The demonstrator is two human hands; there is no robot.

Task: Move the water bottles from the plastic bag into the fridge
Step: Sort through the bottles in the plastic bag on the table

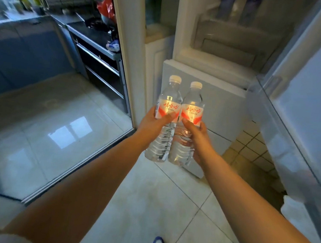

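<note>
Carrying step: my left hand grips one water bottle, my right hand the other bottle, side by side before the open fridge. Next, I judge, each needs lifting onto a door shelf.

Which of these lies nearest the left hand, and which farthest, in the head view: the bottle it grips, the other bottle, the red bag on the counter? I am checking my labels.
From the left hand:
1. Left bottle, gripped in that hand.
2. Right bottle, just beside it, held by the right hand.
3. Red bag, far off on the kitchen counter, upper left.
</note>
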